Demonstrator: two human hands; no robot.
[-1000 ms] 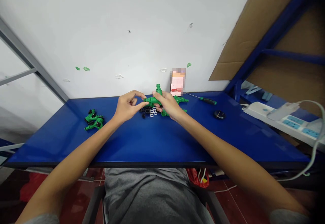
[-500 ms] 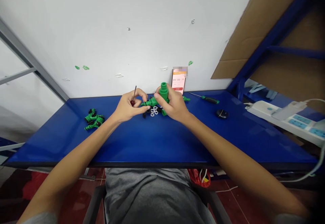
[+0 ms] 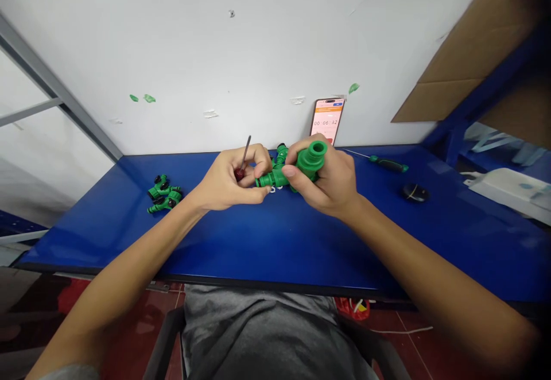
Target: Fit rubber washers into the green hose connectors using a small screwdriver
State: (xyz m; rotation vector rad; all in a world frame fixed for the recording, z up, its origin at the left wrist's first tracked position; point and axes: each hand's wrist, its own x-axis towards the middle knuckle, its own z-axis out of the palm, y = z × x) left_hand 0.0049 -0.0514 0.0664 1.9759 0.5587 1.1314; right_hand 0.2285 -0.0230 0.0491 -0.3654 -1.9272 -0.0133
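Observation:
A green plastic hose fitting [image 3: 309, 165] with branching spouts is gripped by my right hand [image 3: 333, 182], its wide open spout tilted up toward me. At its narrow left end sits a black ring [image 3: 257, 182], where the thumb and fingertips of my left hand [image 3: 228, 182] are pinching close. Tucked in that same left hand is a small red-handled screwdriver [image 3: 245, 156], its thin shaft pointing up; the tip's shape is too small to tell. Behind the hands lie more green fittings [image 3: 281, 154] and white rings [image 3: 275, 189], mostly hidden.
On the blue table [image 3: 258, 242], several green fittings with black parts [image 3: 166, 196] lie at the left. A phone [image 3: 327, 120] showing a timer leans on the wall. Rightward are a green-and-black screwdriver [image 3: 390, 164], a round black object [image 3: 415, 192] and a white power strip [image 3: 512, 193].
The view has shifted right and closer. My right hand has turned the fitting so its wide spout faces me. The red-handled screwdriver has come into sight in my left hand.

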